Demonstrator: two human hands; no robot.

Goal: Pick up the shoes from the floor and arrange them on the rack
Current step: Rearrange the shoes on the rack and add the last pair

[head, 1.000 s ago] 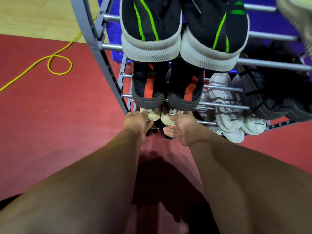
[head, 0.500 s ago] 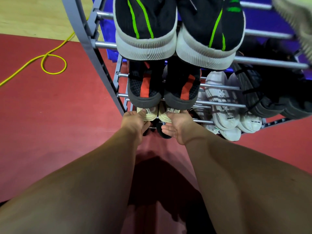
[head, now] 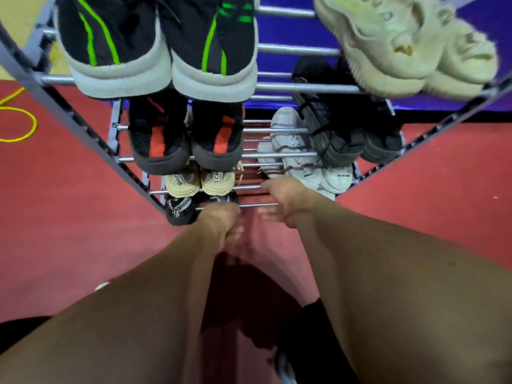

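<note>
A grey metal rack (head: 293, 87) holds pairs of shoes on several tiers. Black shoes with green stripes (head: 155, 48) and chunky cream shoes (head: 401, 42) sit on top. Below them are black-and-red shoes (head: 185, 139) and dark shoes (head: 346, 134). Lower still are cream lettered shoes (head: 199, 181) and white shoes (head: 299, 156). Black-and-white patterned shoes (head: 178, 209) stand on the lowest level. My left hand (head: 221, 220) hangs blurred just in front of them, fingers loose, holding nothing. My right hand (head: 288, 200) is spread open at the lowest front bar, beside the white shoes.
The floor (head: 69, 231) is red, with a yellow cable (head: 25, 126) looped at the left. A blue-purple wall (head: 299, 29) stands behind the rack. Something dark with a pale tip (head: 293, 353) lies on the floor between my arms.
Both hands have come off the heels of the cream lettered shoes and drawn back and to the right. The view has swung right, showing more of the rack.
</note>
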